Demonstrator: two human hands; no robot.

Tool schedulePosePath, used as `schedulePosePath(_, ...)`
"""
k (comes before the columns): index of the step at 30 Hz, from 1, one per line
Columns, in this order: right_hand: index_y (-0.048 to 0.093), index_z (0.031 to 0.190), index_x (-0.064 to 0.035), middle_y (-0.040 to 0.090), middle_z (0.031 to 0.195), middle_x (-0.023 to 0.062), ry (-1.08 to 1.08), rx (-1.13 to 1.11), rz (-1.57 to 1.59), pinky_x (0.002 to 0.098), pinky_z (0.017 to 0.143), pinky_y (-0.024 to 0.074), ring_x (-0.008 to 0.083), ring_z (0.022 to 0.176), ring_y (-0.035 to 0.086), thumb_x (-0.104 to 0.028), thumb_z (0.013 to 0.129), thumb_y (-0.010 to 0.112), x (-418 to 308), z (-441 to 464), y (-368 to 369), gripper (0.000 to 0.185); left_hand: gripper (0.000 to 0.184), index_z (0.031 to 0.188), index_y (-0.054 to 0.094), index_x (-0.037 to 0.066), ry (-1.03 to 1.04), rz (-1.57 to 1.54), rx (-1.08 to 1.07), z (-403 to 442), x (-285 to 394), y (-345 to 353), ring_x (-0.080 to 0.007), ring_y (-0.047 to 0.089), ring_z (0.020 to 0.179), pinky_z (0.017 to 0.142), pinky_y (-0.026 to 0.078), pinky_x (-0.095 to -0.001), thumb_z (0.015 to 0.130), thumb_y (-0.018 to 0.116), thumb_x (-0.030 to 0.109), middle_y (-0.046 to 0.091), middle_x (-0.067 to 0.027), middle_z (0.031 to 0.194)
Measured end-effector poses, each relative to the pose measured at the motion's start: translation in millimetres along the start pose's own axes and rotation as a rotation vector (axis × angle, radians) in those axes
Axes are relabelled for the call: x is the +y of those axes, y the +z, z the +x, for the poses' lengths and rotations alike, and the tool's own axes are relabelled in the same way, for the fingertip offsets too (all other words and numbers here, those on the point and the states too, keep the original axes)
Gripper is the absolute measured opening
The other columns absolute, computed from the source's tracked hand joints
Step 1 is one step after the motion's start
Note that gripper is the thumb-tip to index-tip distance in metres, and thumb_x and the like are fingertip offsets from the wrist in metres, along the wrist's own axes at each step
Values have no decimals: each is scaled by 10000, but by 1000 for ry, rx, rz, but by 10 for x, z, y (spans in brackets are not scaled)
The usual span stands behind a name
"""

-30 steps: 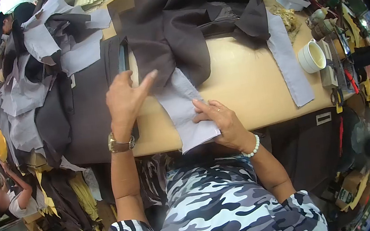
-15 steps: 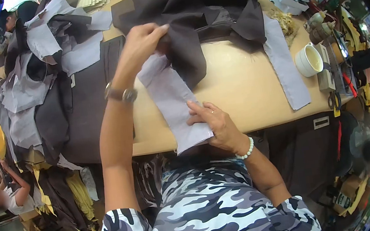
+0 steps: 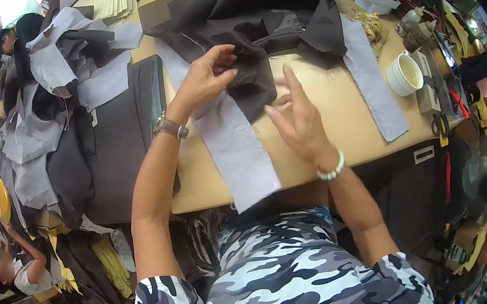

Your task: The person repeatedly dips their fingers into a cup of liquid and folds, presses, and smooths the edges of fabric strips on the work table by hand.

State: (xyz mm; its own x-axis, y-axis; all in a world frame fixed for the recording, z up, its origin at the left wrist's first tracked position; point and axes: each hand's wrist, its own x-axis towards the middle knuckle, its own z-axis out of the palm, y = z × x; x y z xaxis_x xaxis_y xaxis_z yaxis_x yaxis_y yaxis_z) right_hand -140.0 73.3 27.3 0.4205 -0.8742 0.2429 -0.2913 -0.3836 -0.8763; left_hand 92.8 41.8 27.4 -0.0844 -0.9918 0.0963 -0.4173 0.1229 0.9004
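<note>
My left hand (image 3: 207, 77), fingers curled but apart, hovers over the dark brown fabric piece (image 3: 247, 59), with nothing visible in its grasp. My right hand (image 3: 297, 114) is raised just right of the dark cloth, fingers spread and nothing in them. Between my forearms a pale lilac-grey fabric strip (image 3: 238, 159) runs from under the dark cloth to the table's near edge and hangs slightly over it. Another pale strip (image 3: 373, 85) comes out from the dark fabric on the right.
A heap of grey and dark fabric pieces (image 3: 38, 136) covers the table's left end. At the right stand a white mug (image 3: 404, 74), small bottles (image 3: 415, 31) and scissors (image 3: 439, 126). Stacked cream sheets (image 3: 119, 1) lie at the back. A person (image 3: 22, 267) is beyond the left side.
My right hand has left the strip's near end and moved up and right, its fingers spreading. My left hand has let go of the dark cloth, which now lies flatter over the strip.
</note>
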Motion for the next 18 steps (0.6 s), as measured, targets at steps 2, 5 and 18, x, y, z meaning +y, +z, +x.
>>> schedulePosePath(2,158,1477,-36,523,1264,234,-117,-51,-207,386,819,510,343,983,616,-83,717,725,23,174,51,949,629,1379,393,53,92,147,0,-142,69,12,-238,524,1193,1019,386,-328,783,593,44,577,-129,1243)
schedulePosePath(5,91,1491,-73,594,1065,229,-337,-54,-343,418,707,504,384,823,619,-29,701,715,210,384,250,1007,749,1426,322,63,85,181,-7,-279,59,21,-256,495,1227,1049,362,-349,728,592,27,541,-150,1290)
schedulePosePath(18,194,1476,-50,576,650,120,-518,305,-507,413,580,477,287,594,588,3,723,587,569,1303,662,851,810,1352,384,98,404,604,188,-370,-43,88,-366,360,1317,1121,280,-424,668,800,221,390,-172,1407)
